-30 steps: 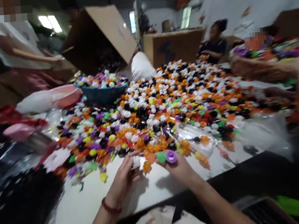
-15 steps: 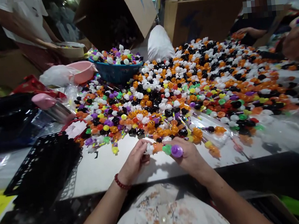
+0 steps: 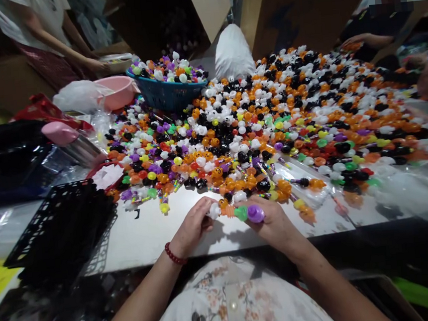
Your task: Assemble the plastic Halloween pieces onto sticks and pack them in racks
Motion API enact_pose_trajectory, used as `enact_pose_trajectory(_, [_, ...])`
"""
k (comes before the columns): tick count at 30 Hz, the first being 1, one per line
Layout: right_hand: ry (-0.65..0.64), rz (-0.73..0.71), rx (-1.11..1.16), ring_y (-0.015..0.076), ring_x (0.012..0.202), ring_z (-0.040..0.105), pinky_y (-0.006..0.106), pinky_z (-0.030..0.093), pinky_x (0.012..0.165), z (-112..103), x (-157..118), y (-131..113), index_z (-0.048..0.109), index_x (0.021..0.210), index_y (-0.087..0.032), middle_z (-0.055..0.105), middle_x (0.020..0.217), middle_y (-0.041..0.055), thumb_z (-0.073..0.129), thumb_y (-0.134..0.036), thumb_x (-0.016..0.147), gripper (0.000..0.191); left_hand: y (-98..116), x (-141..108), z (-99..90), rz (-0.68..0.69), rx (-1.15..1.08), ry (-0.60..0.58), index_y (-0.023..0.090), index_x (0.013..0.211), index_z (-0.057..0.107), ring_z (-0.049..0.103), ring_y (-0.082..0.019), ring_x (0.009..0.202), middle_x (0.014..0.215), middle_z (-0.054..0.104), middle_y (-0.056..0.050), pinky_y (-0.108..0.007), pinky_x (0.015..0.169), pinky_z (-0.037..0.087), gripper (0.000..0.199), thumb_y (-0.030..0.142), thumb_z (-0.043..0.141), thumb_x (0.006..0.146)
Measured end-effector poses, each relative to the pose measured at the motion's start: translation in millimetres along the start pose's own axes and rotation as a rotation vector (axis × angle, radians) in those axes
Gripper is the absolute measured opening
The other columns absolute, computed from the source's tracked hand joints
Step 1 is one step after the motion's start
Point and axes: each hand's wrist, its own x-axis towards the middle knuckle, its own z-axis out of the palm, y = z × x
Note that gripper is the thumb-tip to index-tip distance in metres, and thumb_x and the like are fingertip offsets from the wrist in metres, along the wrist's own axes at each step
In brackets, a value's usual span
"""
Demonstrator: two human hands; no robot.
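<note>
My left hand (image 3: pixel 197 224) is closed, its fingertips pinching a small white plastic piece (image 3: pixel 214 210). In line with it, between the hands, is an orange ribbed piece (image 3: pixel 228 210). My right hand (image 3: pixel 277 225) is closed around a green piece (image 3: pixel 241 213) and a purple rounded piece (image 3: pixel 255 214) at the other end of this row. The white and orange pieces touch or nearly touch; whether all of them are joined I cannot tell. Both hands are just above the white tabletop (image 3: pixel 157 240), at the near edge of a heap of colourful plastic pieces (image 3: pixel 229 124).
Behind the heap stand a blue basket (image 3: pixel 166 92) full of pieces and large cardboard boxes (image 3: pixel 299 23). Black plastic grids (image 3: pixel 63 233) lie at left, near a pink-lidded bottle (image 3: pixel 72 140). A clear bag (image 3: pixel 306 192) lies right of my hands. Co-workers are at far left and right.
The whole view has shifted slightly. My hands keep the same hold, with the row of pieces barely moved. The co-worker at the left has moved their arms to the right.
</note>
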Motion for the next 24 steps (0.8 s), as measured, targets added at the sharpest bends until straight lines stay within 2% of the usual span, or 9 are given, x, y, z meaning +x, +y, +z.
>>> enact_pose_trajectory(6, [-0.001,0.011,-0.050,0.0153,0.075,0.064,0.025,0.048,0.067,3.1,-1.5,1.0,0.073,0.105,-0.020,0.066,0.084,0.0038,0.057,-0.012,0.089,0.024,-8.8,1.1,0.4,-0.034,0.041,0.010,0.022,0.094,0.056,0.035,-0.011,0.059,0.076,0.045,0.000,-0.022,0.053,0.034,0.038,0.059,0.052,0.089])
enact_pose_trajectory(12, [0.067,-0.009,-0.206,0.0188,0.079,0.066,0.028,0.050,0.069,10.7,-6.1,-5.2,0.070,0.103,-0.018,0.069,0.088,0.0068,0.052,-0.011,0.087,0.025,-16.0,0.8,7.1,0.006,0.021,0.016,0.021,0.092,0.053,0.035,-0.010,0.058,0.068,0.038,0.004,-0.022,0.054,0.035,0.041,0.061,0.051,0.090])
enact_pose_trajectory(17, [0.132,-0.078,-0.372,0.0220,0.075,0.066,0.031,0.051,0.066,22.4,-11.7,-4.3,0.067,0.106,-0.014,0.069,0.085,0.0094,0.048,-0.011,0.084,0.029,-25.9,-1.7,16.3,0.047,0.019,0.092,0.021,0.087,0.047,0.033,-0.009,0.054,0.063,0.034,0.007,-0.022,0.051,0.033,0.043,0.063,0.042,0.093])
enact_pose_trajectory(21, [0.114,-0.117,-0.353,0.0213,0.079,0.067,0.031,0.053,0.068,25.9,-14.2,-1.9,0.063,0.110,-0.016,0.070,0.090,0.0097,0.049,-0.012,0.087,0.028,-31.3,-5.2,17.1,0.068,0.118,0.152,0.022,0.086,0.045,0.039,-0.010,0.056,0.063,0.038,0.006,-0.023,0.054,0.035,0.041,0.061,0.038,0.096])
enact_pose_trajectory(24, [0.094,-0.134,-0.292,0.0193,0.077,0.066,0.029,0.053,0.067,25.3,-14.9,-1.7,0.062,0.109,-0.016,0.069,0.088,0.0078,0.050,-0.014,0.090,0.023,-31.3,-7.7,14.9,0.107,0.268,0.192,0.022,0.084,0.045,0.042,-0.011,0.058,0.064,0.041,0.006,-0.024,0.057,0.036,0.042,0.060,0.036,0.097])
